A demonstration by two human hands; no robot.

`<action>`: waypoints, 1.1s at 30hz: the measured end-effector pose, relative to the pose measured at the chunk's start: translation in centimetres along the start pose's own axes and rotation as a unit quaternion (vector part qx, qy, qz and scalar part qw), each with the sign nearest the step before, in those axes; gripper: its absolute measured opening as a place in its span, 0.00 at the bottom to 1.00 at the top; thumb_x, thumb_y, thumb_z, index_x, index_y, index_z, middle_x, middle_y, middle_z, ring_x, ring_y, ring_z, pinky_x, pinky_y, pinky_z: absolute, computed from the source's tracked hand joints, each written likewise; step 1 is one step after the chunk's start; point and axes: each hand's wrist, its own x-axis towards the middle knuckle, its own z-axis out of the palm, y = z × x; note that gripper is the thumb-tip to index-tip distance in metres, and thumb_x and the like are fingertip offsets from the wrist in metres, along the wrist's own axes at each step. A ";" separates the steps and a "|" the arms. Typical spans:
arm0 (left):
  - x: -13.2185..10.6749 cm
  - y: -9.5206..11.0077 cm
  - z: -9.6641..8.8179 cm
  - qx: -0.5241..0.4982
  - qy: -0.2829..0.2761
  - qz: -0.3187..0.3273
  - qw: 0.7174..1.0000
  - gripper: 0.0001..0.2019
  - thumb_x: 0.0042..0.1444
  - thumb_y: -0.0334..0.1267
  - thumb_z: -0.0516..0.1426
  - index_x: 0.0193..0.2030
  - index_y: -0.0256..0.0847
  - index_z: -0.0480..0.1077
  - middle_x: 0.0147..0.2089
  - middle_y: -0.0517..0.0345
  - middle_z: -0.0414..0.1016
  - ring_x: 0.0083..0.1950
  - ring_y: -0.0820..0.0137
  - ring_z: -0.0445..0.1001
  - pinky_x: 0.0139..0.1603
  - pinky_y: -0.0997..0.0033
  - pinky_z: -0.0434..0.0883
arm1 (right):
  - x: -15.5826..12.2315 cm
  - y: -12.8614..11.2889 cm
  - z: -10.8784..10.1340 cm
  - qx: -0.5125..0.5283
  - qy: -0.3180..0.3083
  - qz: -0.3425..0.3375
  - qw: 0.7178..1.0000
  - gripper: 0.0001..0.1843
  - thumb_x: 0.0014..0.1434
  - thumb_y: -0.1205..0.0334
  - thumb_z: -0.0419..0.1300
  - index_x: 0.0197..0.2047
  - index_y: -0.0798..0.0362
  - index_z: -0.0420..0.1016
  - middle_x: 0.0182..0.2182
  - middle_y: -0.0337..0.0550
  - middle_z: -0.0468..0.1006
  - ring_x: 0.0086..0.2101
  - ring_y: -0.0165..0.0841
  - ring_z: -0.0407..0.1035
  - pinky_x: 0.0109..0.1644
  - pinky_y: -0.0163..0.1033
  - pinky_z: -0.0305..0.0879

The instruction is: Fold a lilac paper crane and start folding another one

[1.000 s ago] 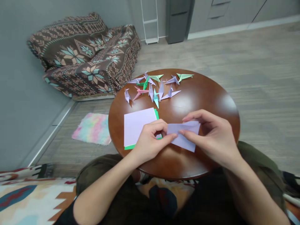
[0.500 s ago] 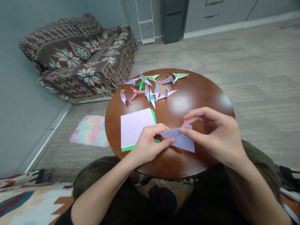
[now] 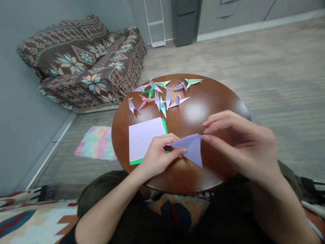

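Note:
My left hand [image 3: 159, 152] pinches a lilac sheet of folded origami paper [image 3: 193, 149] between thumb and fingers at its left corner. The paper is held just above the table, with a crease running out from the pinch and a small flap at its upper right corner. Close to that corner is my right hand [image 3: 243, 142], its thumb and fingertips apart; the thumb tip is at or just beside the paper's edge. Beneath and left of my left hand lies a stack of square paper [image 3: 144, 137], lilac on top with green showing at the edges.
Several folded paper cranes, among them a pink crane [image 3: 145, 100] and a light blue crane [image 3: 163, 107], stand toward the far left of the round wooden table [image 3: 223, 98]. Beyond are a patterned sofa [image 3: 93, 67], a fluffy rug [image 3: 98, 142] and a white rack [image 3: 155, 23].
My right hand has let go of the paper's upper edge and moved slightly right, its fingers parting. The raised flap now shows a broader, flatter face. The left hand keeps its pinch.

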 end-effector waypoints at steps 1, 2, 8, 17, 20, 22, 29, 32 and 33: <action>0.0 0.0 0.0 0.000 0.001 0.000 1.000 0.09 0.59 0.40 0.67 0.32 0.37 0.79 0.33 0.56 0.79 0.36 0.69 0.76 0.40 0.71 0.70 | 0.0 0.0 0.0 -0.002 -0.019 -0.002 1.000 0.07 0.62 0.69 0.68 0.39 0.45 0.80 0.40 0.43 0.83 0.43 0.42 0.78 0.50 0.49 0.74; 0.1 0.0 0.0 -0.001 0.002 0.000 1.000 0.09 0.59 0.40 0.67 0.32 0.37 0.79 0.33 0.56 0.79 0.36 0.69 0.76 0.40 0.71 0.70 | 0.0 0.0 -0.1 -0.004 -0.033 -0.004 0.999 0.07 0.62 0.69 0.68 0.39 0.45 0.80 0.41 0.43 0.83 0.43 0.42 0.78 0.49 0.49 0.74; 0.0 0.0 -0.1 -0.006 -0.004 -0.007 1.000 0.10 0.59 0.41 0.67 0.31 0.37 0.79 0.32 0.57 0.79 0.34 0.70 0.76 0.38 0.71 0.70 | -0.1 -0.5 -0.1 -0.005 -0.069 0.021 0.997 0.04 0.64 0.65 0.67 0.40 0.46 0.77 0.41 0.43 0.82 0.43 0.41 0.78 0.48 0.45 0.72; -0.1 0.0 -0.1 0.072 -0.022 0.077 0.994 0.08 0.62 0.37 0.65 0.33 0.38 0.77 0.34 0.55 0.79 0.37 0.69 0.76 0.41 0.69 0.71 | -0.2 -0.7 0.5 -0.061 -0.143 0.050 0.987 0.07 0.58 0.72 0.64 0.38 0.49 0.77 0.44 0.45 0.82 0.46 0.42 0.76 0.52 0.49 0.68; -0.2 0.1 0.0 0.090 -0.001 0.080 0.993 0.06 0.60 0.35 0.65 0.32 0.38 0.76 0.34 0.54 0.80 0.36 0.69 0.76 0.40 0.69 0.71 | 0.0 -0.4 0.4 -0.047 -0.153 0.044 0.986 0.09 0.58 0.74 0.63 0.34 0.49 0.76 0.38 0.43 0.82 0.41 0.40 0.75 0.46 0.47 0.68; -0.2 0.2 0.2 0.089 0.017 0.087 0.992 0.03 0.59 0.34 0.64 0.34 0.38 0.77 0.36 0.53 0.82 0.37 0.67 0.78 0.41 0.68 0.73 | 0.0 -0.2 0.4 -0.034 -0.148 0.043 0.987 0.10 0.57 0.75 0.63 0.35 0.49 0.76 0.37 0.42 0.82 0.39 0.39 0.75 0.45 0.45 0.68; -0.2 0.6 0.6 0.063 0.065 0.124 0.988 0.01 0.57 0.31 0.64 0.36 0.39 0.79 0.42 0.50 0.85 0.42 0.65 0.82 0.45 0.65 0.77 | -0.2 0.1 1.7 0.001 -0.158 0.034 0.987 0.09 0.58 0.74 0.64 0.35 0.49 0.76 0.35 0.42 0.82 0.38 0.38 0.74 0.44 0.45 0.69; -0.2 0.8 0.2 0.086 0.069 0.124 0.986 0.02 0.57 0.30 0.64 0.36 0.39 0.79 0.40 0.53 0.85 0.39 0.67 0.81 0.43 0.68 0.75 | -0.4 0.4 1.9 -0.037 -0.169 0.017 0.985 0.08 0.61 0.71 0.64 0.34 0.49 0.74 0.35 0.41 0.80 0.37 0.38 0.73 0.47 0.48 0.66; -0.2 0.9 0.0 0.096 0.069 0.121 0.986 0.02 0.57 0.29 0.64 0.36 0.38 0.79 0.39 0.54 0.84 0.38 0.68 0.80 0.42 0.69 0.75 | -0.4 0.5 1.8 -0.051 -0.172 0.010 0.984 0.07 0.62 0.70 0.64 0.34 0.49 0.73 0.35 0.41 0.80 0.37 0.38 0.72 0.49 0.49 0.65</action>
